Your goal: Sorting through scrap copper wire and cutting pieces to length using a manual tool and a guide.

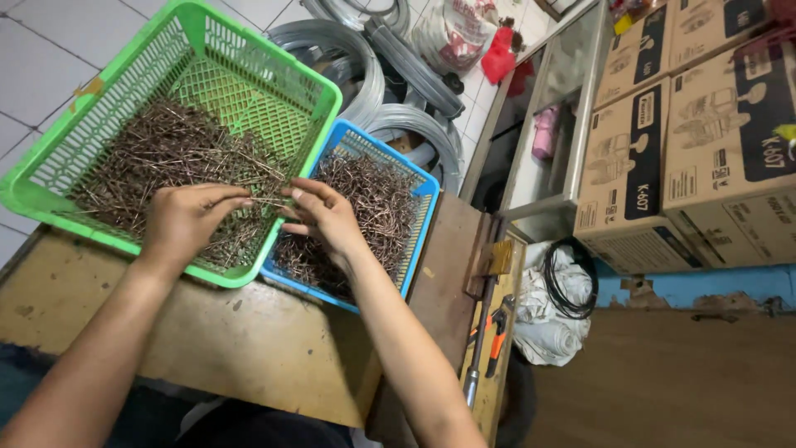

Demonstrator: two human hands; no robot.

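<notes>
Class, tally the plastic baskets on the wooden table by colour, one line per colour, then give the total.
Green basket: 1, holding nails, left hand over it
Blue basket: 1, holding nails, right hand over it
Total: 2

green basket: left corner cut off | left fingers: tips buried in nails

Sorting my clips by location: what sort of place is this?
Probably a hardware shop or its storeroom: baskets of loose nails, coils of wire on the floor, and stacked cardboard boxes.
</notes>
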